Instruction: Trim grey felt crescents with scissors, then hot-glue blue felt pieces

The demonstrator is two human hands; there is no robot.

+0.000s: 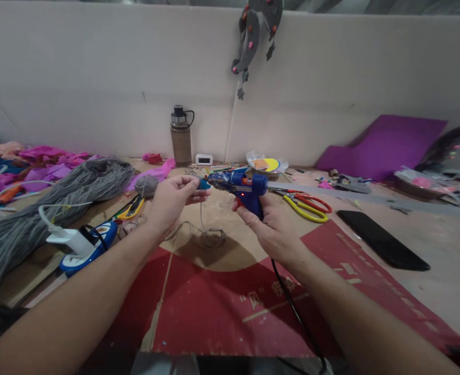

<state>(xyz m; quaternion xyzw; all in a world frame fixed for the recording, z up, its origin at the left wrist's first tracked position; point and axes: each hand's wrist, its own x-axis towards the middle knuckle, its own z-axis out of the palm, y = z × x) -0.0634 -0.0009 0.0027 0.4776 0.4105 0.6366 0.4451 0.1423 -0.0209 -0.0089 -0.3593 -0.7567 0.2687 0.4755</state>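
Observation:
My right hand (272, 226) is wrapped round the handle of a blue hot glue gun (253, 191), whose small red light is lit. A long translucent glue stick (315, 192) sticks out of its back, and a black cord runs down past my wrist. The gun's nozzle points left, close to the fingertips of my left hand (175, 200). Those fingers are closed in a pinch on a small blue piece (204, 184), mostly hidden by the fingers. Thin grey yarn (201, 214) hangs below them and lies in loose loops on the cardboard (198, 333).
Scissors with red and yellow handles (306, 205) and a black phone (382, 239) lie at right. Grey yarn strands (77, 192), a yarn ball (146, 185), a yellow cutter (132, 207) and a blue power strip (87, 255) are at left. A bottle (181, 140) stands behind.

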